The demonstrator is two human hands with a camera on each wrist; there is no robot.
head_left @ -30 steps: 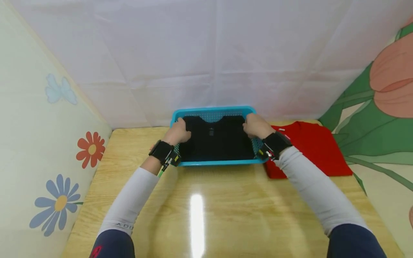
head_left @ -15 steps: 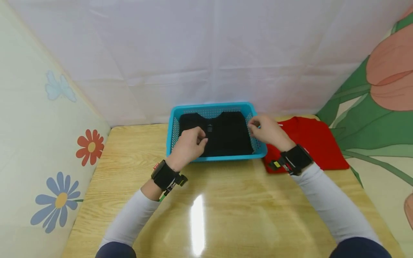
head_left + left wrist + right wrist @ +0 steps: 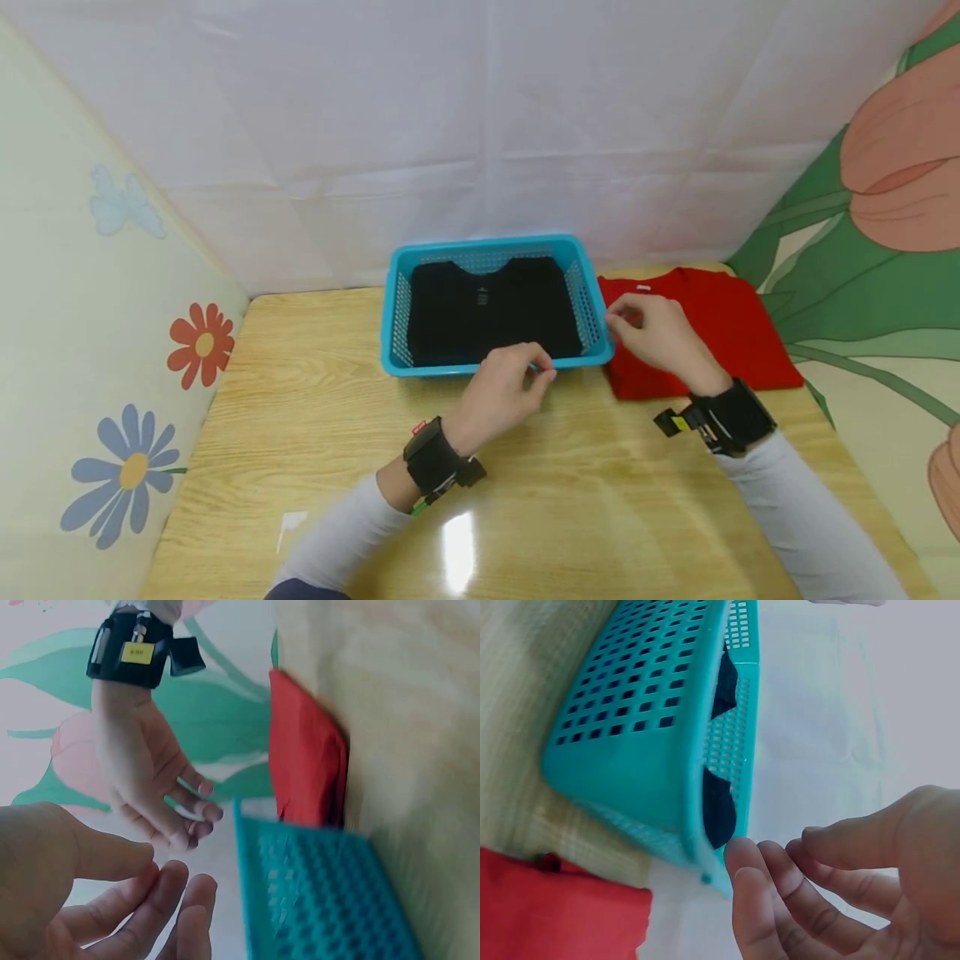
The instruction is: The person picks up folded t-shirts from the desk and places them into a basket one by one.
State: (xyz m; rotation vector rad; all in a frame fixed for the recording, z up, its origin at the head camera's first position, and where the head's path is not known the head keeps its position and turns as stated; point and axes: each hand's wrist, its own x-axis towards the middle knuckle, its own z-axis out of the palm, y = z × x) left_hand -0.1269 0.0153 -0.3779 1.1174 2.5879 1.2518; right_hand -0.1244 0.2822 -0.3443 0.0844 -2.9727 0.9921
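A folded black T-shirt (image 3: 491, 325) lies flat inside a blue perforated plastic basket (image 3: 387, 333), its neckline toward the back. My left hand (image 3: 502, 392) hovers by the basket's front rim, fingers loosely bent and holding nothing. Above the left part of a folded red shirt (image 3: 716, 321), next to the basket's right side, my right hand (image 3: 660, 333) hangs with loosely bent fingers and nothing in them. In the right wrist view, black cloth (image 3: 718, 810) shows past the basket's rim. The left wrist view has both hands apart from the basket wall (image 3: 322, 892).
The wooden table (image 3: 322, 358) carries the basket near its back edge, against a white sheet (image 3: 360, 167). Painted walls stand at left and right. A small white mark (image 3: 292, 521) shows at the table's front left.
Both hands were at the black T-shirt's sides inside the basket. They have let go and lifted out, both moving right and toward me. The T-shirt stays in the basket.
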